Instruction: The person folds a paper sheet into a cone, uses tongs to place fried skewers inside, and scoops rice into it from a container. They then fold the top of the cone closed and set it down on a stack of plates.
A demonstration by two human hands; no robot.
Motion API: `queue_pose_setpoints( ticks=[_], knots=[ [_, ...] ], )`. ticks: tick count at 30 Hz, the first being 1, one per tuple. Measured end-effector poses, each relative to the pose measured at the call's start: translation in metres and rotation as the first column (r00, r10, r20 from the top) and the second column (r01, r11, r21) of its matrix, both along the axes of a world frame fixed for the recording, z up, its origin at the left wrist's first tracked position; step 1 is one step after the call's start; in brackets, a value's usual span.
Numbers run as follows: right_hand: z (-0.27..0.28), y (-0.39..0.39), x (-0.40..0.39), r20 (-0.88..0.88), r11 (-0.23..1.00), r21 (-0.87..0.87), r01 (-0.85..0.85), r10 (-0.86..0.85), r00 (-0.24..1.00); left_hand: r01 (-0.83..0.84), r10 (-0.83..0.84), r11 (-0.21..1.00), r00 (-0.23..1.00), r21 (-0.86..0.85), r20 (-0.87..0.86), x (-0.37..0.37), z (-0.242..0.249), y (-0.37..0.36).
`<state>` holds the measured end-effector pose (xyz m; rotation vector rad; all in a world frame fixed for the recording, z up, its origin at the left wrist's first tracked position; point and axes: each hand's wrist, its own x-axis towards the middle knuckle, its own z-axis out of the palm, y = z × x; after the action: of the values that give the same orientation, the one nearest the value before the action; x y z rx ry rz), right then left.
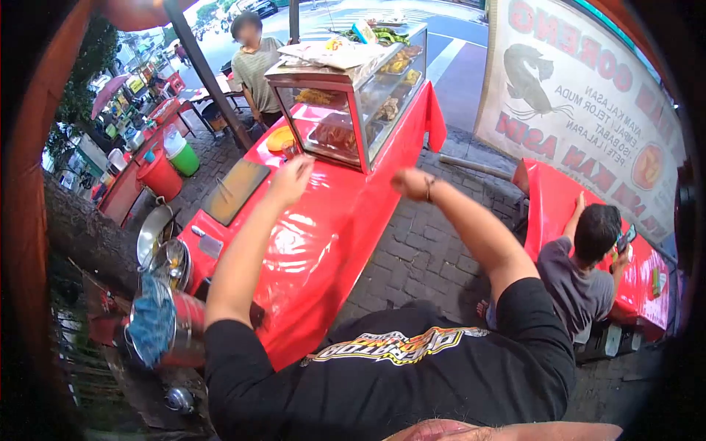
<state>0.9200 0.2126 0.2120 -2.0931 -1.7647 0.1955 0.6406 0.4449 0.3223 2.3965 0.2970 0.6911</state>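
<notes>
Both arms are raised out over a long desk (316,250) covered w/ shiny red cloth. The left hand (290,180) hangs above the desk just short of the glass display case (353,110), fingers curled loosely, holding nothing that can be seen; whether the grip is fully pressed together can't be told (motion blur). The right hand (413,184) is balled into a fist w/ a band at the wrist, off the desk's right edge, over the brick paving (419,250), also empty as far as the view shows. The case stands at the far end of the desk, w/ trays of fried food on its shelves and greens plus papers on top. Near the left hand, on the desk: an orange plate (280,137) beside the case, and a dark flat tray (235,191) nearer the left edge. Left of the desk are metal pots and a wok (154,231), a steel pot w/ a blue cloth (151,327) on it, and further back a red bucket (158,175) and a green bucket (184,158). A person in a striped shirt (254,66) stands behind the case. To the right, another person in a grey shirt (581,279) sits at a second red desk (559,206), holding a phone, below a white banner (588,103) w/ red lettering and a catfish drawing.
</notes>
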Motion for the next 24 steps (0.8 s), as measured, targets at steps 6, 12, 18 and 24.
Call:
queue_pose_setpoints(
  ticks=[6, 12, 18, 24],
  knots=[
    [0.199, 0.170, 0.128, 0.063, 0.901, 0.409, 0.144, -0.186, 0.981, -0.097, -0.008, 0.860, 0.979, 0.501, 0.203, 0.209, 0.082, 0.081],
    [0.246, 0.305, 0.249, 0.423, 0.895, 0.341, -0.288, 0.128, 0.897, -0.248, 0.116, 0.612, 0.967, 0.751, 0.225, 0.293, 0.094, 0.119],
    [0.233, 0.343, 0.296, 0.069, 0.917, 0.395, -0.046, 0.020, 0.997, -0.192, -0.085, 0.553, 0.955, 0.811, 0.285, 0.299, 0.108, 0.145],
    [0.234, 0.338, 0.296, 0.111, 0.942, 0.302, -0.145, 0.116, 0.987, -0.492, 0.208, 0.850, -0.010, -0.186, 0.978, 0.185, 0.155, 0.159]
  ],
)
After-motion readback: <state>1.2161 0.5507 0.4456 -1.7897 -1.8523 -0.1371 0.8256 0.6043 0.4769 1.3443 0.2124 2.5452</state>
